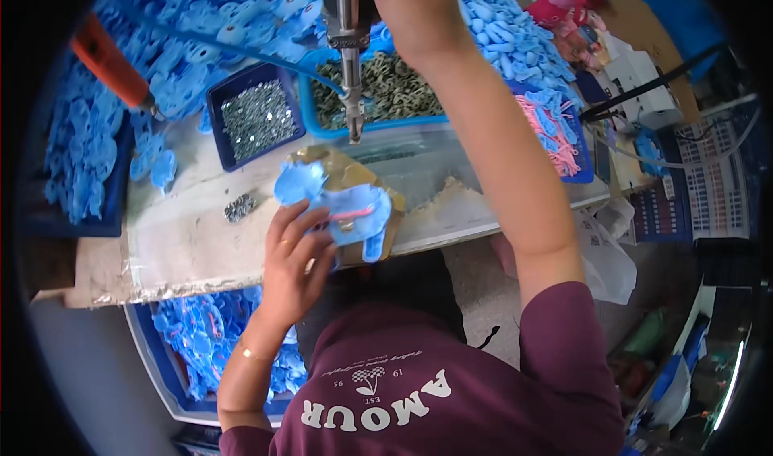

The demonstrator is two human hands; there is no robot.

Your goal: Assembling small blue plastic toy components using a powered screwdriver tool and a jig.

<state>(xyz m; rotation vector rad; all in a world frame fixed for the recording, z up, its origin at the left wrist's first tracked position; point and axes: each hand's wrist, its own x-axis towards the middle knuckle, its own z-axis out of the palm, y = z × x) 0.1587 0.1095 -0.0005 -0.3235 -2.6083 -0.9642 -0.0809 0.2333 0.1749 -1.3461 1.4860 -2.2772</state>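
Observation:
My left hand [298, 251] holds a blue plastic toy shell [358, 206] against the table's near edge, fingers bent over its left end. A pink strip [354, 213] lies along the shell's inside. Beneath it is a worn piece of brown tape or padding [330, 164]. At the top of the view my right hand [419, 13] is closed around the dark body of a hanging power screwdriver [349, 70]; some of its fingers are cut off by the frame. The silver tip points down, above and apart from the shell.
A dark blue tray [216, 126] holds small silver screws; several more screws [239, 207] lie loose. Behind is a blue bin [307, 106] of dark metal parts. Blue toy pieces [201, 21] heap up beyond. An orange tool [109, 57] hangs left. A tub [161, 375] of blue pieces stands below.

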